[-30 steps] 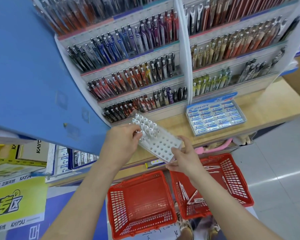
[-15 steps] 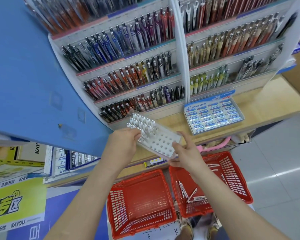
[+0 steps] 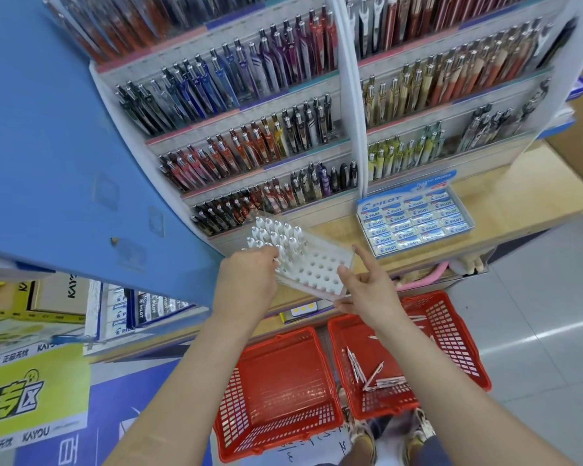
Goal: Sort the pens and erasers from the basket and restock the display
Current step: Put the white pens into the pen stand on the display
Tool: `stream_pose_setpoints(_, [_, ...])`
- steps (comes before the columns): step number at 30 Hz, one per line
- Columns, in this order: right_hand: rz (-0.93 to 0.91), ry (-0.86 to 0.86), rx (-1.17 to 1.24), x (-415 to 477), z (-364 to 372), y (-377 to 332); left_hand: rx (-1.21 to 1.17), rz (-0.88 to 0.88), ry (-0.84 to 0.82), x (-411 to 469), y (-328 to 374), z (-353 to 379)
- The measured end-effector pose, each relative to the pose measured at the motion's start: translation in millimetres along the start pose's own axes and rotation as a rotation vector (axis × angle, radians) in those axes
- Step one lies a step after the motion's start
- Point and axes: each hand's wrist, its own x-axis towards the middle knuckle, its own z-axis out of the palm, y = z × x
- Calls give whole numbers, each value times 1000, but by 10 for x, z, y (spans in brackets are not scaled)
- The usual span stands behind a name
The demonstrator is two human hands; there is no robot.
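A white pen holder tray [image 3: 320,267] with round holes rests tilted on the wooden shelf; several white pens [image 3: 276,235] stand in its far-left holes. My left hand [image 3: 246,280] grips the tray's left end, fingers curled by the pens. My right hand [image 3: 367,290] holds the tray's near right corner, index finger stretched along its right edge. Below, the right red basket [image 3: 451,331] holds several loose white pens [image 3: 374,375]. The left red basket [image 3: 283,391] looks empty. A blue Pilot eraser box [image 3: 414,220] sits on the shelf to the right.
The tiered pen display [image 3: 266,129] rises behind the tray, a second rack section [image 3: 451,95] to its right. A blue panel [image 3: 48,129] juts out on the left. My shoes [image 3: 364,442] show by the baskets on the grey floor.
The tray has shifted slightly toward the display's foot. My right index finger has straightened along the tray's right edge. The left hand keeps its grip.
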Motion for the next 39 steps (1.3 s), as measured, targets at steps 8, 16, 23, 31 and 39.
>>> stream_pose_setpoints(8, [-31, -31, -55, -80, -169, -29, -4, -36, -16, -52, -12, -59])
stream_pose_setpoints(16, [-109, 111, -222, -182, -1199, 160, -218, 181, 240, -386, 388, -102])
stream_pose_setpoints(23, [81, 232, -498, -237, -1974, 1071, -228, 267, -286, -818, 842, 1164])
stream_pose_setpoints(31, [176, 143, -701, 415, -2444, 2832, -162, 165, -577, -898, 923, 3501])
stream_pose_setpoints(39, [55, -11, -971, 1847, -2609, 4810, -33, 281, -692, -759, 928, 6179])
